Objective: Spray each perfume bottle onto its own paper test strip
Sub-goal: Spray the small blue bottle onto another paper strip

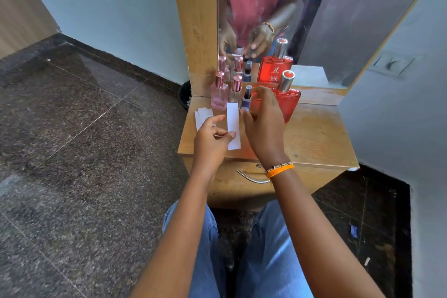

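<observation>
Head view: left hand (212, 138) pinches a paper strip (233, 126) low down — light, floppy, best held there. Right hand (263, 123) hovers half-open, empty, by the small dark bottle (246, 99) — glass, likely slippery.

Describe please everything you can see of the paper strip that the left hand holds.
The paper strip is a plain white rectangle, thin like card or paper, with no visible mark or stain. It stands nearly upright, lifted above the wooden table, in front of the perfume bottles. The left hand pinches its lower part between thumb and fingers. The right hand is close beside its right edge.
</observation>
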`<state>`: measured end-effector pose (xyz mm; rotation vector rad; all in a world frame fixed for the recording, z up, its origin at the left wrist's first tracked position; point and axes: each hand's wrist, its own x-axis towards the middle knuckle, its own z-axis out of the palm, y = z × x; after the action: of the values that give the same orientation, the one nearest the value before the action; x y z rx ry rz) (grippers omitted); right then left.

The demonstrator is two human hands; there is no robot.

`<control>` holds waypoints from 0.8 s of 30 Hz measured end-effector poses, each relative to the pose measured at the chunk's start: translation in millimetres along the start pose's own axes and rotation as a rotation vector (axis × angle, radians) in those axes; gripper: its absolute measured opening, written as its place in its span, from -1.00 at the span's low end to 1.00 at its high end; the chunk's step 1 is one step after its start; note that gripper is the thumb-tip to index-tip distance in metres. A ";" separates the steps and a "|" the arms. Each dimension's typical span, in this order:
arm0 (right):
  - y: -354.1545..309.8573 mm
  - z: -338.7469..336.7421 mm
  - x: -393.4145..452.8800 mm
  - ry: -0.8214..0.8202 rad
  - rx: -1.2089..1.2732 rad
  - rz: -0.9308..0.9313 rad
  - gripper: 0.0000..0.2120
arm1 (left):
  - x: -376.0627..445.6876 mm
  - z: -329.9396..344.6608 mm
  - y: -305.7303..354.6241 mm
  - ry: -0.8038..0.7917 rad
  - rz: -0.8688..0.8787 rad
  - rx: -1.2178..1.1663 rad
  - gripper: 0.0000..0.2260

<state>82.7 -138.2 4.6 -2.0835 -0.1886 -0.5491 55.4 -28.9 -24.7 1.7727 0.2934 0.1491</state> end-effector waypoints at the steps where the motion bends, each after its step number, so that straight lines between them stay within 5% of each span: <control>1: -1.3 0.9 3.5 -0.017 -0.070 -0.010 -0.55 | 0.1 0.3 -0.3 0.001 -0.007 -0.002 -0.64; 11: -9.0 15.6 32.5 -0.166 -0.487 -0.049 -0.43 | -0.9 -2.7 0.6 -0.006 -0.013 0.025 -0.63; 24: -16.8 -5.0 21.6 -0.119 -0.469 -0.109 -0.63 | -1.8 2.5 4.5 -0.004 0.022 0.183 -0.64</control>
<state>94.6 -134.9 29.5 -2.5773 -0.2634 -0.5753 54.8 -32.7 -20.7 1.9580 0.2926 0.1377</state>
